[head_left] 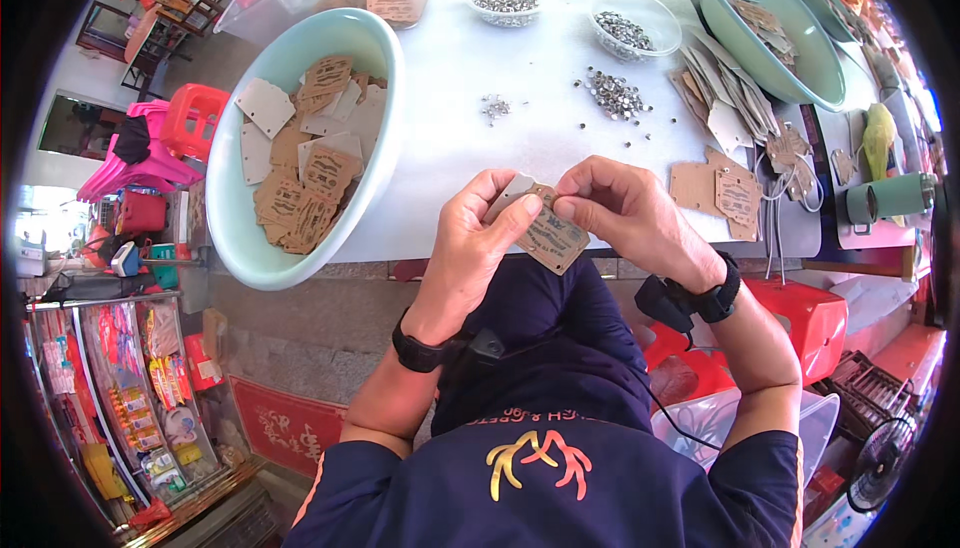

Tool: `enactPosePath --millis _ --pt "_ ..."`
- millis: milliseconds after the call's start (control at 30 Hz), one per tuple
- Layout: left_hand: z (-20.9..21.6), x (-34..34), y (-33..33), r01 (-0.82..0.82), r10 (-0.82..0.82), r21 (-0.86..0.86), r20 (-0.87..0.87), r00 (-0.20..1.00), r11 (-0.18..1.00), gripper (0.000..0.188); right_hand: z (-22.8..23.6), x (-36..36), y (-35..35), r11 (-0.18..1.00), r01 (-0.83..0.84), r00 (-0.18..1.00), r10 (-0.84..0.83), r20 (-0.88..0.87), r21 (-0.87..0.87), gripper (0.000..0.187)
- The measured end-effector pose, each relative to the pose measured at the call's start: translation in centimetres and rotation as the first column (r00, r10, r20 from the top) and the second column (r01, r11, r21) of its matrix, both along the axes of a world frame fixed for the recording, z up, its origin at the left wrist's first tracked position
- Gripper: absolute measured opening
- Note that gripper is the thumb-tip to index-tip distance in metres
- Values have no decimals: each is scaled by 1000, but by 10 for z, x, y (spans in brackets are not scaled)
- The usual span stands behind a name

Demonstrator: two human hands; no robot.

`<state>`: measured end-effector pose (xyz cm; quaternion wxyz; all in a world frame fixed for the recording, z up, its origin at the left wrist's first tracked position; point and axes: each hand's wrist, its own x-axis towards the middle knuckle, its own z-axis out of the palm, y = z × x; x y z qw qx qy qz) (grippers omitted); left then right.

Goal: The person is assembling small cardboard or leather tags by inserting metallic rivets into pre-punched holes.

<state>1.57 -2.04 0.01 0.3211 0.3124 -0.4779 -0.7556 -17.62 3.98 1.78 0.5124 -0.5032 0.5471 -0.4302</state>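
Observation:
My left hand (475, 233) pinches a brown printed cardboard tag (553, 238) over the near edge of the table. With thumb and forefinger together, my right hand (625, 210) closes on the tag's upper corner; whether a small part sits between those fingertips is hidden. Beyond my hands, a pile of small metal studs (617, 96) lies on the white tabletop, and a smaller heap of tiny studs (495, 106) is left of it. To the right lie loose cardboard tags (735, 196) and a fanned stack of tags (722, 98).
At left, a pale green basin (225, 233) holds many tags. Two clear bowls (510, 20) (632, 36) of metal pieces stand at the back. Another green basin (815, 68) is far right, near a green mug (890, 198). A red stool (800, 318) stands below the table.

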Motion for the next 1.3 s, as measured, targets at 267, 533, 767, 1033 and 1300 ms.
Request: enactPosePath --millis 267,533,767,1033,1300 --pt "3 1 -2 32 -32 -5 4 999 999 23 8 -3 -1 994 -54 998 58 -38 98 15" --pt "2 4 -2 -72 70 -97 -20 997 993 23 13 -21 -31 980 36 927 -107 -361 -197 18" --pt "-1 8 -7 -56 59 -113 20 998 992 17 9 -43 -54 920 -170 512 -223 -829 -352 9" --pt "1 6 -7 -59 58 -101 -7 998 993 16 12 -37 -65 894 -318 307 -218 -926 -316 9" --pt "-3 7 -7 -47 50 -140 14 999 989 19 8 -39 -75 912 -364 251 -99 -963 -189 9"
